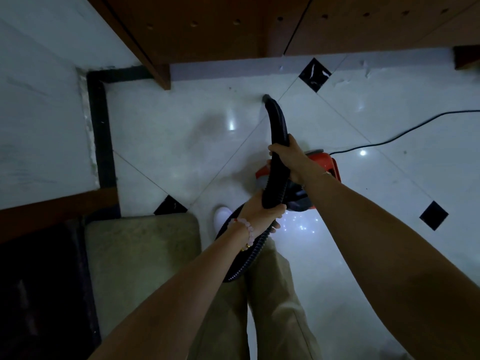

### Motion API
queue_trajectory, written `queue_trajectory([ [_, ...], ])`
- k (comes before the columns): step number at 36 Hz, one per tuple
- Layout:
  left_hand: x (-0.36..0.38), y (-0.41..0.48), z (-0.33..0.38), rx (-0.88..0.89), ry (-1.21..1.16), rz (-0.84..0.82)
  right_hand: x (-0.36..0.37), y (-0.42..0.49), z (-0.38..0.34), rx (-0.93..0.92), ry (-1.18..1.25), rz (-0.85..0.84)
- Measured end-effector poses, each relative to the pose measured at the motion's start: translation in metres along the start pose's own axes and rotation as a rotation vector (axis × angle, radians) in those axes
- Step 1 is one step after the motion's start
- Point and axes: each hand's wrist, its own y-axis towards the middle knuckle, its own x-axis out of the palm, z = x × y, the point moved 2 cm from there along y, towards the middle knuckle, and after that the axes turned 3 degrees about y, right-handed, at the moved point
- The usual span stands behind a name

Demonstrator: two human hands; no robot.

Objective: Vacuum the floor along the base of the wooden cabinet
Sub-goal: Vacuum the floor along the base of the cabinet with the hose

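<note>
Both fists closed round the black vacuum hose (276,118), our right hand (288,159) above our left hand (262,209), we hold its nozzle (266,97) down at the glossy white tiled floor (181,131) near the wooden cabinet (207,29) base; the orange vacuum (330,162) sits under our arms, its cord (405,131) trailing right between black diamond insets (314,74)

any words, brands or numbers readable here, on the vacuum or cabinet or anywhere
None readable.
The orange vacuum body, partly hidden behind the right hand and the hose, shows no legible label in this dim view.
The wooden cabinet is bare wood with small holes, no lettering.
</note>
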Motion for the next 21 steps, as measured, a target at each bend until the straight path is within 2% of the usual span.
queue_trajectory([
  [9,0.016,0.007,0.008,0.017,0.154,0.073,-0.019,0.002,-0.001,-0.059,-0.054,0.091],
  [21,0.044,0.029,0.035,0.032,0.208,0.165,-0.055,0.026,-0.018,-0.077,-0.037,0.015],
])
